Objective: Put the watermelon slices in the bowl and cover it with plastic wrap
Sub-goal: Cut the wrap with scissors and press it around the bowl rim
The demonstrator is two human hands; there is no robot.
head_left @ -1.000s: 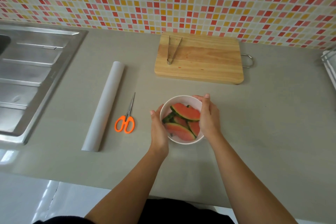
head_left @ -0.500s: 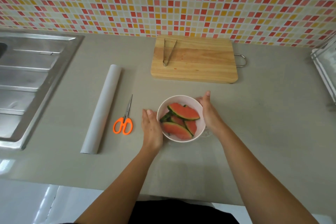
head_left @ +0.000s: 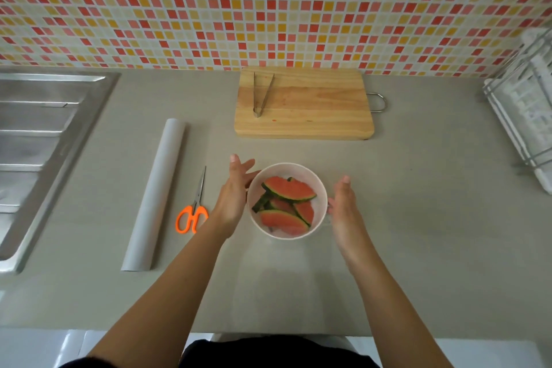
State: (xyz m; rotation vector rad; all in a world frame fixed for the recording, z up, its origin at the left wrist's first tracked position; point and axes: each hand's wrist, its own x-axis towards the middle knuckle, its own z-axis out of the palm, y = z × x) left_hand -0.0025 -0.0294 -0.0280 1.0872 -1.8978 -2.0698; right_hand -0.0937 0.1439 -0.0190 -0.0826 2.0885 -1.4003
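Note:
A white bowl (head_left: 321, 188) stands on the grey counter and holds several watermelon slices (head_left: 288, 190). A hazy clear film seems to lie over the bowl's top and its right side. My left hand (head_left: 234, 193) rests flat against the bowl's left wall, fingers spread and pointing away from me. My right hand (head_left: 343, 203) hovers open beside the bowl's right wall, palm toward it; whether it touches, I cannot tell. The plastic wrap roll (head_left: 156, 191) lies lengthwise on the counter to the left.
Orange-handled scissors (head_left: 192, 213) lie between the roll and my left hand. A wooden cutting board (head_left: 313, 107) with metal tongs (head_left: 261, 94) sits behind the bowl. A steel sink drainer (head_left: 38, 140) is at the left, a wire dish rack (head_left: 525, 116) at the right.
Both hands have come off the bowl's top and slid down its sides. The right hand has drawn away to the right; the left hand has opened its fingers.

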